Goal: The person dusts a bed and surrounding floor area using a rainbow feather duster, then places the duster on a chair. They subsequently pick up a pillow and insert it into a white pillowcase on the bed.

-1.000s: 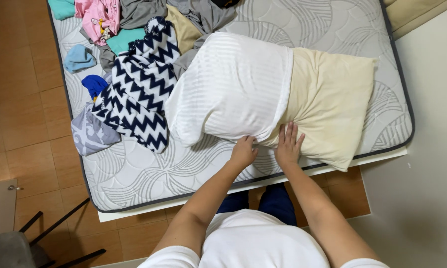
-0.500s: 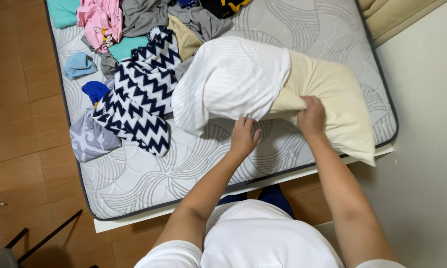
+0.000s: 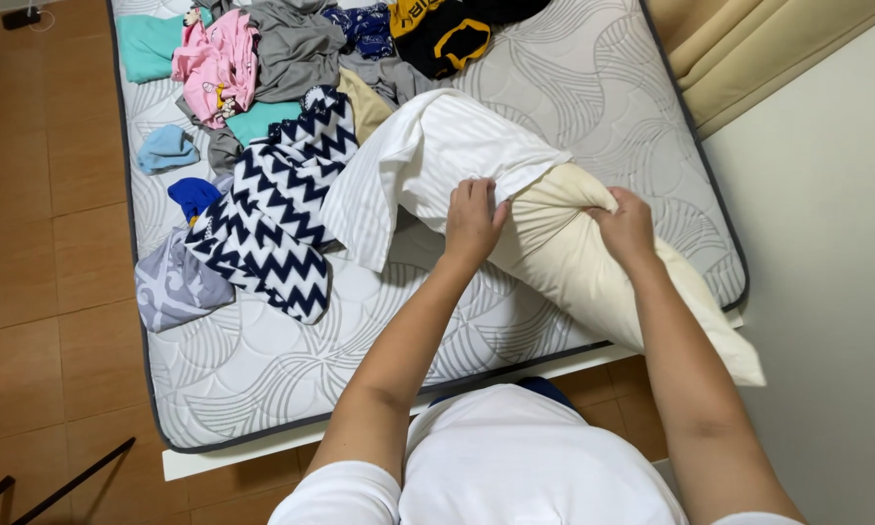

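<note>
Clothes pile (image 3: 291, 87) on mattress (image 3: 262, 389)

I am gripping the edge of the white striped pillowcase (image 3: 428, 160) with my left hand (image 3: 471, 219) while my right hand (image 3: 627, 226) is squeezing the cream pillow (image 3: 593, 277) beside it. A navy-and-white zigzag cloth (image 3: 277, 219) is lying left of my left hand, on the quilted mattress (image 3: 262, 360), with mixed clothes (image 3: 291, 49) piled beyond.

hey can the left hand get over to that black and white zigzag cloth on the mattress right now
Probably not right away. The left hand is closed on the white pillowcase, and that pillowcase bulges between it and the zigzag cloth. If it let go, the cloth lies uncovered just beyond, with nothing on top.
</note>
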